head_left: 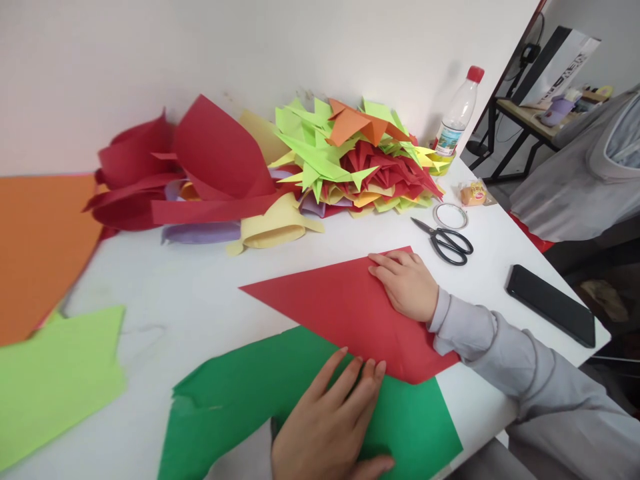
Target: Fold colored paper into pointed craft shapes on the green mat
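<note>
The left hand and right hand lie palm-down, fingers extended and slightly parted on the red paper.

Bright, soft light is spreading over the white table. Bottle is casting a faint shadow to its left on the pale wall, so light is seemingly coming from the right. Red sheet is showing even, matte colour. At left, orange sheet and lime sheet are blurring. Wide lens is stretching the margins, the bottle tilting outward. Beyond the table's right edge, tones are falling dim.
</note>
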Tool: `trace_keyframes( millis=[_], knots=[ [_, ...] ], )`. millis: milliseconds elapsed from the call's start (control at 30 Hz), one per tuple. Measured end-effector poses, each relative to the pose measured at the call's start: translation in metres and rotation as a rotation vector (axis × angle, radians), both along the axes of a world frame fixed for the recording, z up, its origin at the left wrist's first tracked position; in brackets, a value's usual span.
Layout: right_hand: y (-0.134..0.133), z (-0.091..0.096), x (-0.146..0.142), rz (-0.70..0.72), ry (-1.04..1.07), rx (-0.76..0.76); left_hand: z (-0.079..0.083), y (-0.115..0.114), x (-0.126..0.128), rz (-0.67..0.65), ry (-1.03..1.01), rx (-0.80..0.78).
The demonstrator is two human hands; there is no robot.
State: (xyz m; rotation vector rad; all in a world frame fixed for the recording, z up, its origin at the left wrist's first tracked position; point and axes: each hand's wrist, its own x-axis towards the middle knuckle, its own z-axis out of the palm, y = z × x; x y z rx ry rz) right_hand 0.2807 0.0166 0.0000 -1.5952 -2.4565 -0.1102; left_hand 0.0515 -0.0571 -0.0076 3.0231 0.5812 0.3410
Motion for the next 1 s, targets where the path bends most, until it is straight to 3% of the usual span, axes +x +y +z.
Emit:
trace_keyframes(
  millis=[133, 267, 533, 767, 1000],
  knots=[
    [0.0, 0.0, 0.0, 0.004, -0.004, 0.011, 0.0, -0.003, 0.002, -0.004, -0.029, 0.01],
    [-0.001, 0.001, 0.0, 0.002, -0.007, 0.002, 0.001, -0.006, 0.003, 0.018, 0.093, -0.051],
    [0.0, 0.001, 0.0, -0.003, -0.005, -0.005, -0.012, -0.004, 0.001, -0.047, -0.04, -0.048],
    [0.0, 0.002, -0.001, -0.004, 0.0, -0.015, 0.003, -0.006, 0.006, -0.004, 0.073, -0.13],
    [0.0, 0.0, 0.0, -0.006, -0.003, -0.009, -0.009, -0.006, 0.004, -0.039, -0.042, -0.072]
  ],
)
